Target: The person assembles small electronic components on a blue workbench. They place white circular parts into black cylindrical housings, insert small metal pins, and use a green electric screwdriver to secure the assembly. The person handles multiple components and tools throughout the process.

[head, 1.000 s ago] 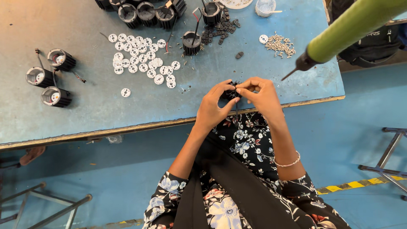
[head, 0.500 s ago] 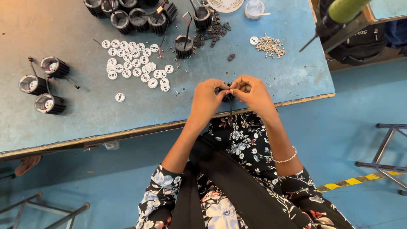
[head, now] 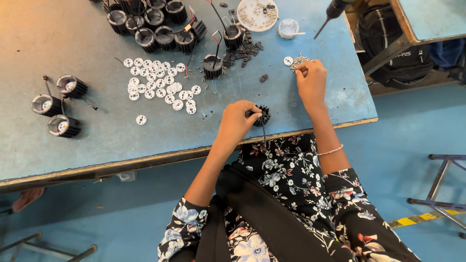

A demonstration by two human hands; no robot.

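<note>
My left hand [head: 239,121] grips a small black finned heat sink [head: 262,115] near the front edge of the blue table [head: 73,140]; a dark wire hangs down from it. My right hand [head: 310,80] has its fingertips pinched down into a pile of small silver screws [head: 300,60] at the right side of the table. Whether a screw is between the fingers is hidden.
White round discs [head: 160,85] lie spread in the middle. Several black finned housings [head: 150,24] stand at the back, three more [head: 58,104] at the left. A white plate of small parts [head: 256,13], a small cup [head: 289,27], black bits [head: 247,48] and a hanging screwdriver [head: 330,14] are nearby.
Both hands were together on the black part near the table edge. My right hand has left it and reached back right to the screw pile; my left hand still holds the part.
</note>
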